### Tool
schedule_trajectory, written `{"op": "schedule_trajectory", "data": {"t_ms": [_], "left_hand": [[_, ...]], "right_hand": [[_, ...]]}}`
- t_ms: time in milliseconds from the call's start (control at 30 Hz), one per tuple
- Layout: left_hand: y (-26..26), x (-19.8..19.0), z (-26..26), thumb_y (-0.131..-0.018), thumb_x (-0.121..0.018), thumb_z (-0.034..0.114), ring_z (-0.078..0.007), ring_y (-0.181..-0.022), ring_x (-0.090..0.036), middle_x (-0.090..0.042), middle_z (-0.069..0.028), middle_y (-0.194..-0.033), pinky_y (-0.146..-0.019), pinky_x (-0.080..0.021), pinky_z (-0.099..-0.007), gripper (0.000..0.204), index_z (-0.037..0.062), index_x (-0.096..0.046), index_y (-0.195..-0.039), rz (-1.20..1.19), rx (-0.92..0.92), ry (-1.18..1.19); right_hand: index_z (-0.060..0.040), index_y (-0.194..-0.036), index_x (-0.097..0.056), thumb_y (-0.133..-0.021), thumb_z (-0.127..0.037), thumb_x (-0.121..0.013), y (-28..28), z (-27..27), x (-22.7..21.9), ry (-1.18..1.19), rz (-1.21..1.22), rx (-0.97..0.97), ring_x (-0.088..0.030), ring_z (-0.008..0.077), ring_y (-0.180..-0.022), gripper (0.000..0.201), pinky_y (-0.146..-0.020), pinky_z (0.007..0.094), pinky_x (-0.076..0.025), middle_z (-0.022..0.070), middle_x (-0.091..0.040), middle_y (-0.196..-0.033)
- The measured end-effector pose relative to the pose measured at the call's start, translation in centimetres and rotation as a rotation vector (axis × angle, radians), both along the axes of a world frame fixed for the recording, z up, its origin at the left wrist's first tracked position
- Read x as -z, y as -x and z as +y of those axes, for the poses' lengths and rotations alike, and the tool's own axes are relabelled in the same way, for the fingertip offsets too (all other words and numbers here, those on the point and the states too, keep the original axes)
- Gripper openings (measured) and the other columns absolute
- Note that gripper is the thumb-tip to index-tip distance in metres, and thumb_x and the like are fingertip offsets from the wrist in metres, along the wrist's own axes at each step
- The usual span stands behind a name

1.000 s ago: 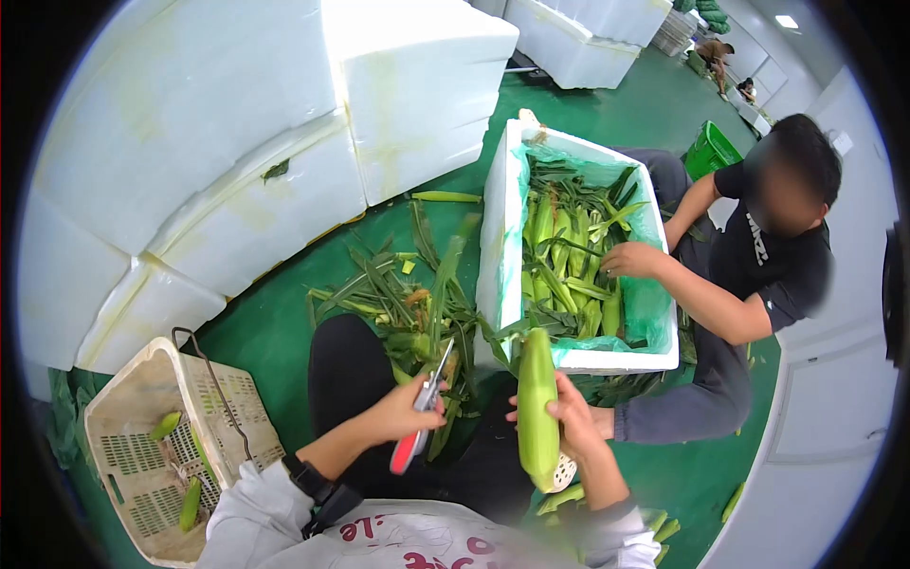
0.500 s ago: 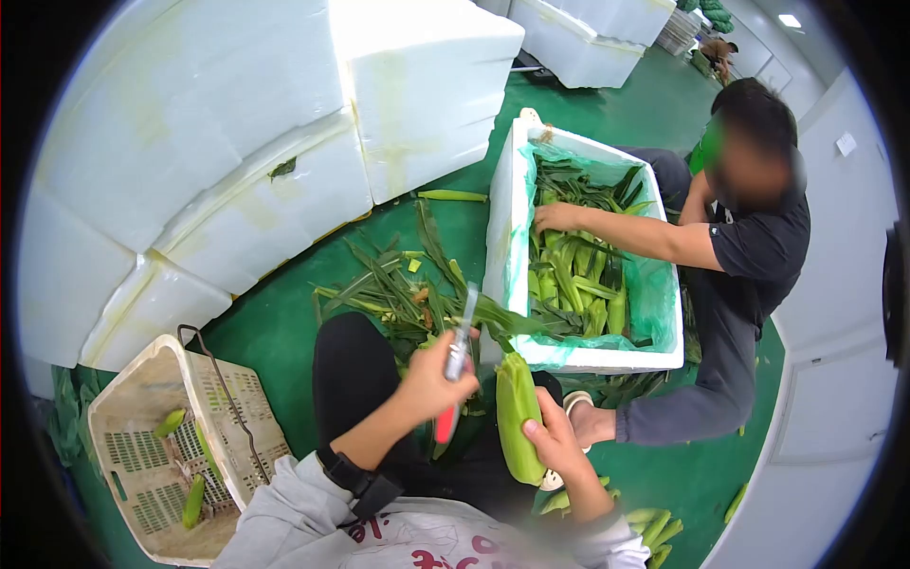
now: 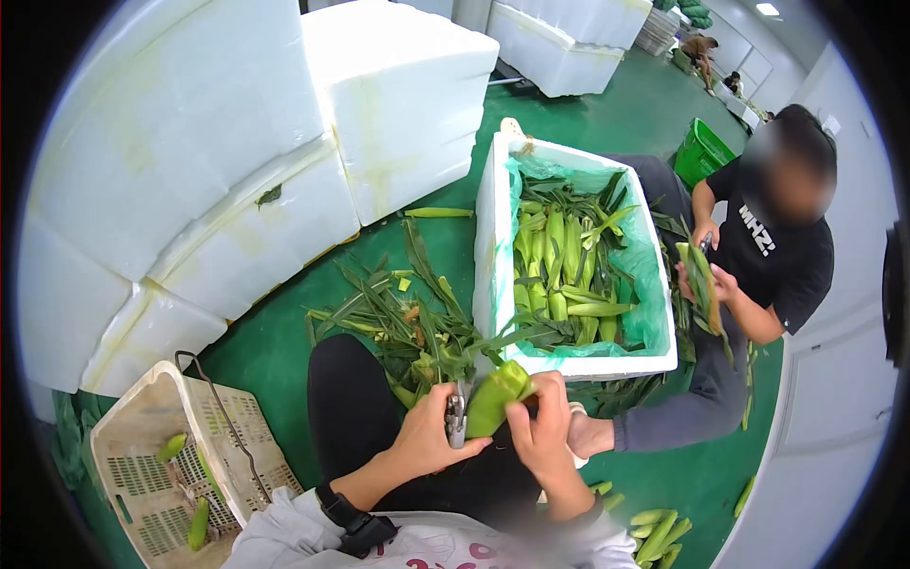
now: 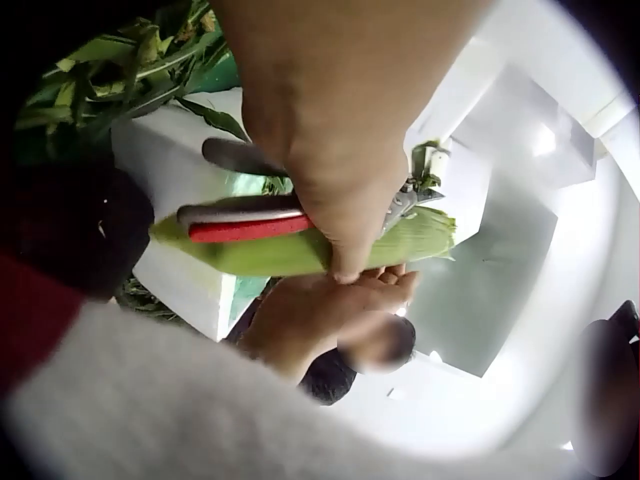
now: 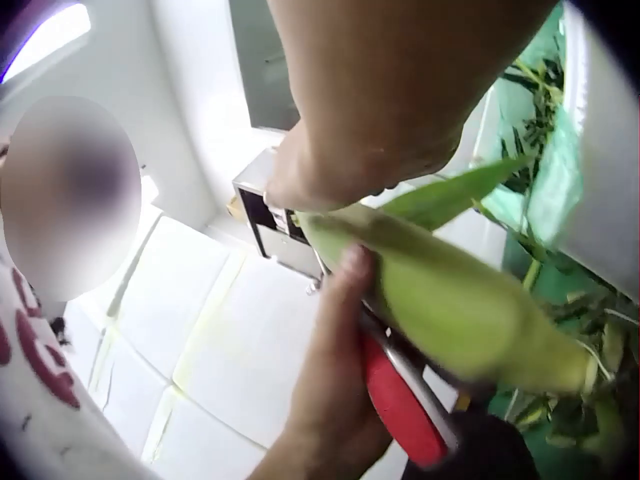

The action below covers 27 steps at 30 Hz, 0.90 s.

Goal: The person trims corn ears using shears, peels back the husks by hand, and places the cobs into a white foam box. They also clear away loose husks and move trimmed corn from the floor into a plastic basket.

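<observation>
A green corn cob in its husk [image 3: 495,398] lies tilted across my lap, its leafy tip toward the white foam box. My right hand [image 3: 526,417] grips the cob from the right side. Red-handled scissors [image 3: 456,417] are held in my left hand [image 3: 445,429], with the blades against the cob's lower end. In the left wrist view the red handle [image 4: 250,228] lies along the cob [image 4: 300,255], under my left hand [image 4: 335,200]. The right wrist view shows my right hand [image 5: 330,200] on the cob [image 5: 450,300], and the scissors' red handle [image 5: 400,410] below it.
A white foam box [image 3: 493,237] lined with green plastic holds several cobs. Cut husks [image 3: 398,313] litter the green floor. A cream basket [image 3: 142,446] stands at the lower left. Big foam blocks [image 3: 190,142] stack on the left. Another person [image 3: 758,256] sits on the right, holding a cob.
I have lowered the cob from upright to nearly level and brought the scissors against its end. The other person's hand has left the box and now holds a cob.
</observation>
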<state>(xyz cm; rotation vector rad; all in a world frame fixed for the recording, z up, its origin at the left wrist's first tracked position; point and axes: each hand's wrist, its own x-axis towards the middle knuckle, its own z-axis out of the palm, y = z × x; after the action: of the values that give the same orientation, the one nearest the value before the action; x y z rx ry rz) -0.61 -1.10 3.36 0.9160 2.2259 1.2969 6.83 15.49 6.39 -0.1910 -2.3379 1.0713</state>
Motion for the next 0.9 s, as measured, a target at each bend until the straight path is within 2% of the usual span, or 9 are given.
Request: {"op": "schedule_trajectory", "data": {"t_ms": [33,133,267,367,400,500,600,867,900], "left_hand": [[0.2,-0.2,-0.1,-0.063,-0.084,0.030,-0.0336,-0.077,-0.058,-0.055,-0.0161,-0.093,-0.070,-0.048,-0.0396,0.073,0.0002,-0.040,-0.113,0.157,-0.005,-0.077],[0.6,-0.3,-0.8,-0.062,-0.083,0.028,-0.0322,-0.073,-0.059,-0.053,-0.0145,-0.090,-0.065,-0.049,-0.0384,0.068,0.0013,-0.041,-0.109,0.260,-0.004,-0.103],[1.7,-0.2,-1.5,-0.061,-0.083,0.027,-0.0306,-0.076,-0.060,-0.054,-0.0155,-0.093,-0.064,-0.049,-0.0371,0.067,0.0016,-0.042,-0.107,0.375,0.045,-0.069],[1.5,-2.1,-1.4,-0.062,-0.083,0.028,-0.0296,-0.081,-0.062,-0.056,-0.0191,-0.102,-0.066,-0.051,-0.0342,0.070,0.0012,-0.042,-0.111,-0.073,0.079,0.030],[1.4,-2.6,-1.2,-0.064,-0.082,0.029,-0.0242,-0.092,-0.062,-0.055,-0.0195,-0.109,-0.076,-0.050,-0.0313,0.074,0.0007,-0.041,-0.118,-0.270,0.116,0.061],[-1.3,1.5,-0.1,-0.068,-0.079,0.021,-0.0169,-0.106,-0.052,-0.053,-0.0105,-0.113,-0.093,-0.042,-0.0323,0.083,0.0000,-0.032,-0.133,-0.498,0.059,-0.508],[-0.6,1.5,-0.3,-0.069,-0.077,0.014,-0.0168,-0.109,-0.051,-0.051,-0.0084,-0.118,-0.095,-0.040,-0.0324,0.083,0.0013,-0.030,-0.135,-0.713,-0.037,-0.586],[-0.6,0.8,-0.5,-0.068,-0.079,0.016,-0.0177,-0.104,-0.054,-0.052,-0.0100,-0.114,-0.091,-0.043,-0.0325,0.083,0.0023,-0.029,-0.132,-0.684,0.031,-0.614],[-0.3,0.8,-0.8,-0.068,-0.080,0.020,-0.0188,-0.101,-0.055,-0.053,-0.0113,-0.111,-0.088,-0.044,-0.0326,0.082,0.0023,-0.030,-0.130,-0.521,0.073,-0.487]], "right_hand": [[-0.0007,-0.082,-0.048,-0.085,-0.018,-0.066,0.8,0.6,-1.3,-0.142,0.038,-0.030,-0.049,0.0308,-0.058,0.025,-0.051,0.0350,-0.041,0.0146,-0.052,-0.073],[-0.0009,-0.076,-0.046,-0.088,-0.021,-0.063,1.3,1.6,-3.5,0.034,-0.302,-0.159,-0.049,0.0304,-0.053,0.029,-0.049,0.0368,-0.040,0.0136,-0.049,-0.062],[-0.0019,-0.071,-0.045,-0.088,-0.021,-0.062,2.2,1.7,-4.6,-0.127,-0.264,-0.203,-0.047,0.0300,-0.047,0.031,-0.045,0.0382,-0.039,0.0136,-0.046,-0.057],[-0.0044,-0.064,-0.043,-0.085,-0.014,-0.061,2.6,0.4,-3.4,-0.248,0.048,-0.158,-0.046,0.0283,-0.045,0.029,-0.043,0.0369,-0.038,0.0102,-0.044,-0.055],[-0.0044,-0.063,-0.044,-0.085,-0.013,-0.059,3.1,0.2,-3.0,-0.267,0.151,-0.167,-0.046,0.0280,-0.044,0.028,-0.042,0.0366,-0.037,0.0097,-0.044,-0.054],[-0.0047,-0.061,-0.045,-0.084,-0.009,-0.053,3.9,0.4,-2.7,-0.407,0.450,-0.211,-0.046,0.0241,-0.044,0.025,-0.042,0.0331,-0.036,0.0073,-0.044,-0.054],[-0.0044,-0.071,-0.048,-0.087,-0.024,-0.061,2.6,-0.4,-2.1,-0.476,0.543,-0.415,-0.049,0.0199,-0.049,0.029,-0.044,0.0305,-0.038,0.0069,-0.052,-0.065],[-0.0051,-0.073,-0.050,-0.088,-0.029,-0.060,0.6,-0.4,-2.0,-0.362,0.495,-0.387,-0.050,0.0207,-0.051,0.030,-0.045,0.0321,-0.038,0.0063,-0.053,-0.066],[-0.0056,-0.073,-0.051,-0.089,-0.029,-0.059,0.5,-0.1,-2.2,-0.320,0.463,-0.362,-0.050,0.0206,-0.051,0.029,-0.045,0.0327,-0.038,0.0058,-0.052,-0.065]]}}
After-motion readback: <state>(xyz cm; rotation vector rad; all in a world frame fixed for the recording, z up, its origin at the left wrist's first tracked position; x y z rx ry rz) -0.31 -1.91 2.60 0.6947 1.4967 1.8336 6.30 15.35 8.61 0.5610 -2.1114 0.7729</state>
